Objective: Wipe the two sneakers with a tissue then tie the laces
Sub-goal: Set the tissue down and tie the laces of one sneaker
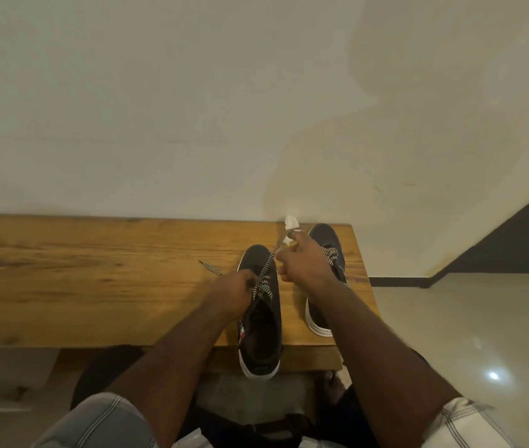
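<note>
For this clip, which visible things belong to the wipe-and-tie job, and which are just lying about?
Part of the job:
- left sneaker, its lace pulled taut by both hands
- right sneaker, laces bunched
- tissue behind the right hand
- left hand gripping the lace

Just there:
- wooden table
- wall
- tiled floor

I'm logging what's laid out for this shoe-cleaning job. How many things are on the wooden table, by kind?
Sneakers: 2, the near sneaker being laced and the far sneaker beside it.
Tissues: 1, a white tissue by the wall, behind the right hand.
Total: 3 on the table.
The left hand and the right hand each have a grip on a lace of the near sneaker.
</note>
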